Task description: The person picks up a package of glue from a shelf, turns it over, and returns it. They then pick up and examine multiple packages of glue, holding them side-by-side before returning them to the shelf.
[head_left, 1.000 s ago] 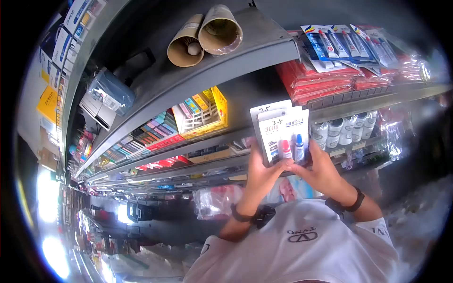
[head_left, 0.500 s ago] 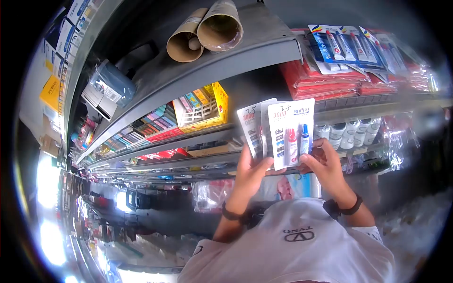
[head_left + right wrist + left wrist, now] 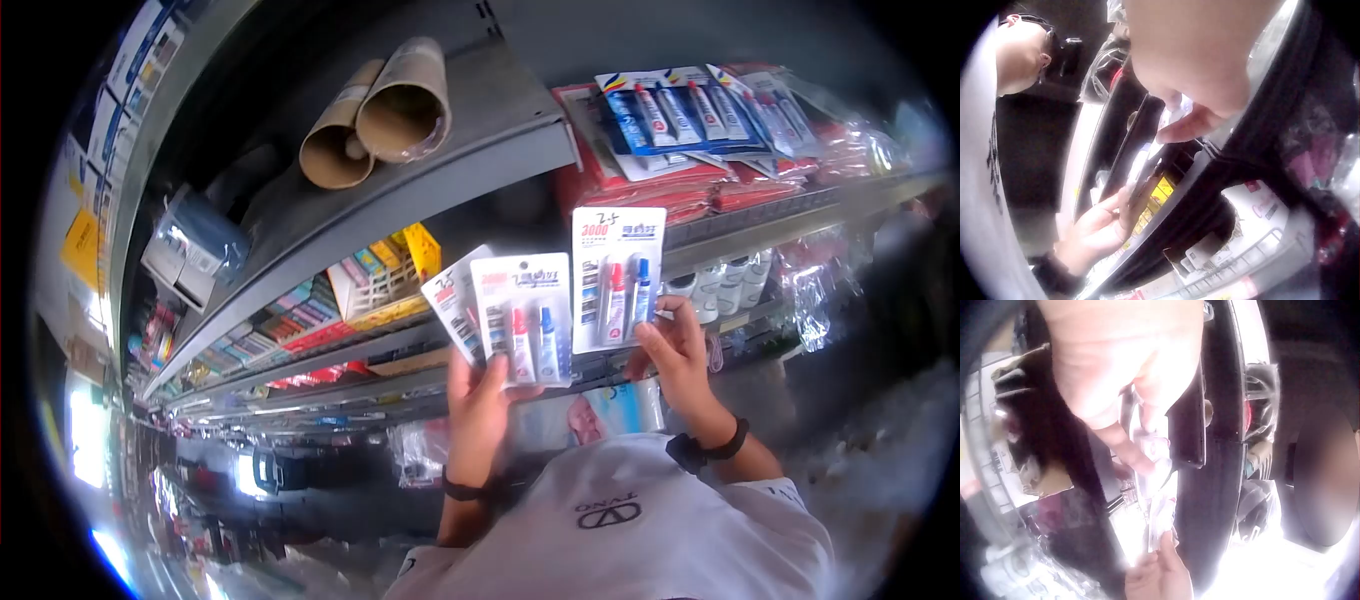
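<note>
In the head view my left hand (image 3: 478, 412) grips two fanned glue blister packs, thumb across the lower edge. The front pack (image 3: 550, 285) shows a red-capped and a blue-capped tube; the rear pack (image 3: 447, 290) is mostly hidden behind it. My right hand (image 3: 684, 362) pinches a single similar glue blister pack (image 3: 590, 275) by its lower right corner. That one is held apart, to the right and slightly higher, with "2-5" handwritten on top. Both wrist views show the packs edge-on and washed out between the hands.
Shelves stand right ahead. Red plastic packets (image 3: 640, 195) lie under other tube packs (image 3: 690, 115) at the right. A yellow box (image 3: 425, 250) sits on the middle shelf, two cardboard tubes (image 3: 405, 100) on the upper one. White cylindrical items (image 3: 735, 285) stand below.
The packs were stacked together in both hands. They have been spread, and one is now separated in the right hand, while the left hand has moved left and down with the other two.
</note>
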The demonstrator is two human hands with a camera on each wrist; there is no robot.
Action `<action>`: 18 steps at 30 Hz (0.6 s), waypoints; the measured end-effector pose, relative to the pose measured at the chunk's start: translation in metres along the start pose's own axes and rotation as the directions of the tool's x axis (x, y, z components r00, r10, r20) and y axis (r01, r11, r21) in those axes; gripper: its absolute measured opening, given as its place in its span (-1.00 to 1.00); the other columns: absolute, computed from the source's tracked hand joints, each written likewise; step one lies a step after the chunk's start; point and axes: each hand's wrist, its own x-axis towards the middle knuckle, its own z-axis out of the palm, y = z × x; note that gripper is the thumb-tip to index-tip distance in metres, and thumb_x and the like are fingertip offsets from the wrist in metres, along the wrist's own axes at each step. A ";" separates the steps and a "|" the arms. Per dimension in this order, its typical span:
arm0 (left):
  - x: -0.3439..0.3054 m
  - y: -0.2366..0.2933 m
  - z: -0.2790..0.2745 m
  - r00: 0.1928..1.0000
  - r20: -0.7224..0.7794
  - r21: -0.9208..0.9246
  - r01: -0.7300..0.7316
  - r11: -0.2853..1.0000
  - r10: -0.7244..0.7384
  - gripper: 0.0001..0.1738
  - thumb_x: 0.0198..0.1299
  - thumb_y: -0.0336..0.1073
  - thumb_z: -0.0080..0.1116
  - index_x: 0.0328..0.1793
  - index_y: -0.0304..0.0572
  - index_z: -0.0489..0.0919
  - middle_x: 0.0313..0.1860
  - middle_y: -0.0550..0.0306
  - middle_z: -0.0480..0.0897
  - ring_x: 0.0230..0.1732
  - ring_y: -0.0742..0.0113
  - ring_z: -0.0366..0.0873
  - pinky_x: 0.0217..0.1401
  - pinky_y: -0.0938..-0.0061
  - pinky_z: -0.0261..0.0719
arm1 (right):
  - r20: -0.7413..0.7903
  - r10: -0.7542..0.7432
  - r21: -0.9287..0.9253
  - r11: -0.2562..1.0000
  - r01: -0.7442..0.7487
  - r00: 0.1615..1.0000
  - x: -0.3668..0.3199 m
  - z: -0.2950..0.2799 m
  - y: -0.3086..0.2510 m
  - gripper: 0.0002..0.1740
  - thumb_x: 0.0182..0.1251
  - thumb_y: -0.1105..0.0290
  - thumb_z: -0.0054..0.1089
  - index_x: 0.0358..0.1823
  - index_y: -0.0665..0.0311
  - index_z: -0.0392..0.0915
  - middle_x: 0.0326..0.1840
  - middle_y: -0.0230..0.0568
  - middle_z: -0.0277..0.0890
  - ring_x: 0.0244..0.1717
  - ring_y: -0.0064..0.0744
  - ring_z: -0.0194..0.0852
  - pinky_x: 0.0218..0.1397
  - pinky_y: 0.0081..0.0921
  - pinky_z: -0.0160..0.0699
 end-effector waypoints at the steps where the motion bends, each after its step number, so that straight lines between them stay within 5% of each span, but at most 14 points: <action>1: 0.001 0.001 -0.001 1.000 0.017 -0.005 0.007 1.000 -0.007 -0.45 0.41 -0.49 -0.06 0.50 -0.14 0.17 0.21 0.01 0.54 0.05 0.19 0.66 -0.18 0.24 0.84 | 0.008 -0.003 -0.002 1.000 0.003 1.000 0.000 0.000 0.000 -0.66 0.47 0.38 0.16 0.09 0.27 0.21 -0.36 -0.25 0.56 -0.57 -0.50 0.58 -0.56 -0.63 0.50; 18: -0.002 0.005 -0.007 0.998 -0.011 -0.054 -0.061 0.997 0.060 -0.49 0.44 -0.43 -0.06 0.48 -0.18 0.19 0.18 0.03 0.55 0.03 0.23 0.65 -0.21 0.25 0.84 | -0.014 0.000 -0.001 1.000 0.000 1.000 0.001 0.007 0.002 -0.66 0.46 0.42 0.15 0.08 0.28 0.19 -0.22 -0.13 0.62 -0.59 -0.50 0.55 -0.56 -0.62 0.52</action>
